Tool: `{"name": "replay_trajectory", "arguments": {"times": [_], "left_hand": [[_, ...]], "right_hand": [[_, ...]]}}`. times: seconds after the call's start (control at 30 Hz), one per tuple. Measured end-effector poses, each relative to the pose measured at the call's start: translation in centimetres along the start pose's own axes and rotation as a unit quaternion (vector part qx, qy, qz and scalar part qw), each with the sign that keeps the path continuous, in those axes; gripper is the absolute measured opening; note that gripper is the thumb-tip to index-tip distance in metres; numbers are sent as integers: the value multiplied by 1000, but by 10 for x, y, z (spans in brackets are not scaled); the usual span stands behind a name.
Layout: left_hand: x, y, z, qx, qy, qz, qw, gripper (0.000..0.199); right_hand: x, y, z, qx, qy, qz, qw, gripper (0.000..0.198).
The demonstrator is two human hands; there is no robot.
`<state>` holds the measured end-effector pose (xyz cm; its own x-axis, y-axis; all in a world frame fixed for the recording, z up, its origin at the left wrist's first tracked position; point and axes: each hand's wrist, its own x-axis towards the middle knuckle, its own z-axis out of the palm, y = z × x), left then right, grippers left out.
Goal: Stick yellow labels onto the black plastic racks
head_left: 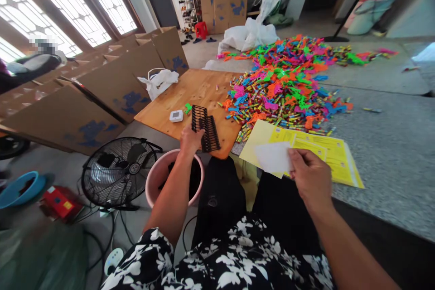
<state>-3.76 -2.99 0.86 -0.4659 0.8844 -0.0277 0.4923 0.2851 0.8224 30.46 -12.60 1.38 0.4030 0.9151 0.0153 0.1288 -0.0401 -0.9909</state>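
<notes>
My left hand (191,139) is closed on the near left edge of a black slotted plastic rack (211,132). Two such pieces seem to overlap over the front corner of the wooden board (204,85). Pinched between the thumb and fingers of my right hand (311,174) is a small white sheet of paper (273,156). Beneath that sheet lie yellow printed sheets (336,163), along the stone table's edge. Past them rises a heap of bright plastic toy guns (292,90) mixed with small colourful tubes.
A white digital timer (176,116) and a green toy piece (188,108) lie on the board, with a white plastic bag (159,81) at its far left edge. Below stand a pink bucket (149,186) and a black floor fan (118,172). Cardboard boxes (118,72) line the left side.
</notes>
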Motion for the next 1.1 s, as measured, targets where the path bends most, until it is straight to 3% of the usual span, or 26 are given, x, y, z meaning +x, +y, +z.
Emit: {"name": "replay_trajectory", "arguments": {"times": [0.07,0.13,0.23,0.33,0.37,0.43,0.53,0.63,0.7,0.8,0.93,1.0,1.1], "left_hand": [[-6,4,-4,-193,-30,-28,980,24],[-19,10,-3,-339,-64,-50,937,21],[-47,18,7,-430,-136,-43,892,26],[-78,25,21,-531,-234,-61,813,29],[-87,26,25,-553,-250,-74,792,32],[-100,28,34,-564,-252,-101,780,40],[-112,28,46,-548,-264,-146,780,46],[-118,24,53,-537,-328,-208,749,34],[-120,22,56,-533,-363,-238,727,43],[-123,22,57,-530,-407,-238,705,67],[-129,24,57,-520,-457,-239,681,78],[-131,25,58,-508,-475,-250,674,82],[-131,24,59,-498,-504,-270,651,83]], "right_hand": [[1,-7,4,25,0,-1,1000,43],[2,-14,11,75,6,12,997,44],[2,-24,23,184,-15,81,979,47],[0,-28,35,262,-60,157,950,52],[-1,-27,38,273,-59,164,946,54],[-1,-24,42,276,-36,145,949,57],[0,-21,44,227,13,65,972,53],[2,-21,43,97,52,-42,993,43],[2,-21,42,4,71,-115,991,37],[1,-17,39,-92,83,-251,960,27],[-1,-12,39,-168,7,-441,882,11],[-1,-11,40,-179,-26,-493,851,9],[3,-14,39,-194,-57,-514,834,10]]}}
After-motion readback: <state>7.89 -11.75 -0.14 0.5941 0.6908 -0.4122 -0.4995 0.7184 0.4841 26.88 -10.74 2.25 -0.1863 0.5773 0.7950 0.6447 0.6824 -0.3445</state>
